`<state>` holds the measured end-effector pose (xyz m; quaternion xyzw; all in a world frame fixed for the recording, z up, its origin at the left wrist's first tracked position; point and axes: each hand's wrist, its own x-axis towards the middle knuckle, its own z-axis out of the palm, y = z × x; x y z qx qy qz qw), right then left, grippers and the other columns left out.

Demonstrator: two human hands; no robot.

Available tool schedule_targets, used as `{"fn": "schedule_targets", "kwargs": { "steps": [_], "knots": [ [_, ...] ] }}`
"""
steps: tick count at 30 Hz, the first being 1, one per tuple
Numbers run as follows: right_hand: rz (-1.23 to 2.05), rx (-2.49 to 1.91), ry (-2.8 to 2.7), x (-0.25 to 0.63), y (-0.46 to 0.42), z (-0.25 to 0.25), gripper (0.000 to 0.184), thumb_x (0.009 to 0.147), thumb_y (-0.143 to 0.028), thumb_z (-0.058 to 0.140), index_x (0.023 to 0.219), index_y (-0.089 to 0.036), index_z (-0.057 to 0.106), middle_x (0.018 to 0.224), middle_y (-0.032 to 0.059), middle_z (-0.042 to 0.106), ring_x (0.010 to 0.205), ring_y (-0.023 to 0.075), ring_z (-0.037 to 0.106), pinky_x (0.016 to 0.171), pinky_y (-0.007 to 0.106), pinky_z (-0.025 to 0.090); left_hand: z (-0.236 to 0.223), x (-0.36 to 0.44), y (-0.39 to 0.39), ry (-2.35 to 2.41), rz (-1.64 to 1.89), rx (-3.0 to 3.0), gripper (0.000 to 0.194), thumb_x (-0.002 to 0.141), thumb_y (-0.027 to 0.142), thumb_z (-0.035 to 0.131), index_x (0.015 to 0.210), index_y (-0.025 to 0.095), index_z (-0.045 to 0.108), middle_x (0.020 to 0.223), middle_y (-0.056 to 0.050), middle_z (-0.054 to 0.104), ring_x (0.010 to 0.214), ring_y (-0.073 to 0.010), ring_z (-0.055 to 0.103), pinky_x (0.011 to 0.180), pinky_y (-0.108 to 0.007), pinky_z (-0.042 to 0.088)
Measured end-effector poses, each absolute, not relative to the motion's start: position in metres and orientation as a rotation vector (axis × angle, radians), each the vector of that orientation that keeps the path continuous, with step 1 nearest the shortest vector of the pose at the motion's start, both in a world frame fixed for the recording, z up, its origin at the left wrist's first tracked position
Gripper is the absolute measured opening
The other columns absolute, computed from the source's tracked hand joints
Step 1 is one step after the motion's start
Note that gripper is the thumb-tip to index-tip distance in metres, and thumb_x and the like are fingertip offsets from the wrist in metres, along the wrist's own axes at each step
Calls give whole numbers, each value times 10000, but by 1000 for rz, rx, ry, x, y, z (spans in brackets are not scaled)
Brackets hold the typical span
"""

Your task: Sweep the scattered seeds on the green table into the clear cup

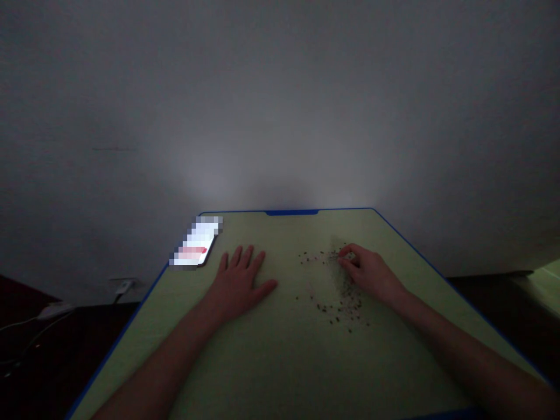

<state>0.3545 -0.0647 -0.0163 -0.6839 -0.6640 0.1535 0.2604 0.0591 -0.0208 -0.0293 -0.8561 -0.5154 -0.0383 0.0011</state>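
My left hand lies flat on the table with its fingers spread, holding nothing. Over on the right, my right hand has thumb and index finger pinched together, close to the tabletop. Whatever is between those fingertips, if anything, is too small to make out. Small dark bits, like seeds or grains, lie scattered on the table around and below the right hand. Some of them sit to the left of its fingertips, and the hand hides part of the scatter.
The pale table has a blue edge and stands against a grey wall. A lit phone lies at its far left corner. A plug and white cables are low on the left. The room is dim.
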Motion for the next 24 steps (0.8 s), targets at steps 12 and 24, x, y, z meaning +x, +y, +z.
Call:
{"fn": "schedule_targets", "kwargs": {
  "steps": [12, 24],
  "knots": [
    [310, -1842, -1898, 307, -59, -17, 158, 860, -274, 481, 951, -199, 585, 642, 35, 672, 567, 177, 599, 551, 269, 394, -15, 41, -24, -1626, -355, -2820, 584, 847, 466, 434, 1332, 141, 446, 1389, -153, 457, 1282, -258, 414, 1071, -410, 307],
    [391, -1706, -2032, 248, -29, -15, 192, 887, -254, 488, 1013, -155, 593, 781, 90, 714, 710, 200, 648, 652, 295, 440, -2, 26, -23, -1561, -887, -2676, 399, 872, 358, 451, 1218, 167, 502, 1200, -112, 581, 1117, -219, 536, 975, -387, 425]
  ]
}}
